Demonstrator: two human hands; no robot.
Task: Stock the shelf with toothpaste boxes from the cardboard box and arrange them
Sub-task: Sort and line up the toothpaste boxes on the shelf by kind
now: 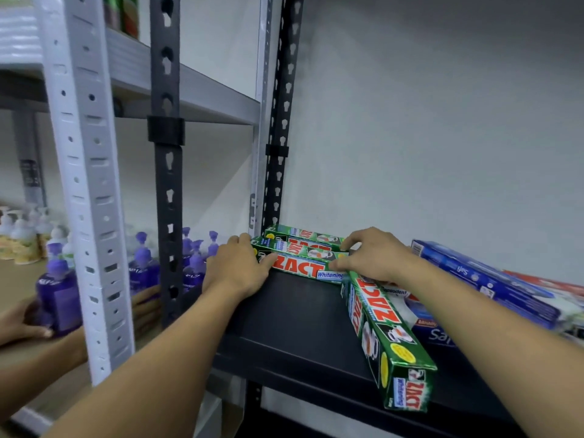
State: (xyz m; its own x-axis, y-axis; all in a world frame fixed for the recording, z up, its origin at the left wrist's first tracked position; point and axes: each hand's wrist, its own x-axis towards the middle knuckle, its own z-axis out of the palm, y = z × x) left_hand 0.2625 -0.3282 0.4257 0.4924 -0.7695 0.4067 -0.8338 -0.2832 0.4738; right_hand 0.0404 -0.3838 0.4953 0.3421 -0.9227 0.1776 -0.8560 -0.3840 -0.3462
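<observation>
Reaching to the back-left corner of the black shelf (pixel 294 314), you have both hands on the green ZACT boxes (pixel 303 269) – three of them, lying flat and side by side, parallel to the wall, tucked against the black upright (pixel 278 153) at the rear. Your left hand (pixel 235 268) is wrapped round their left ends: the fingers curl over the top toward the back, and the thumb lies along the printed front face of the nearest box. Your right hand (pixel 371 257) closes on the right ends, with the thumb at the front box's corner and the forefinger bent over the boxes behind it, so the group is clamped between your two hands. A fourth ZACT box (pixel 384 330) lies apart from the row, set at an angle – its far end sits just under your right hand and its near end juts past the shelf's front edge. To its right it touches a loose heap of blue boxes (pixel 483 276), with your right forearm passing above them (the labels there are too blurred to read fully). On the neighbouring white rack (pixel 85 184) to your left stand purple pump bottles (pixel 142 267), and another person's hand (pixel 19 320) holds one of them at the picture's edge.
</observation>
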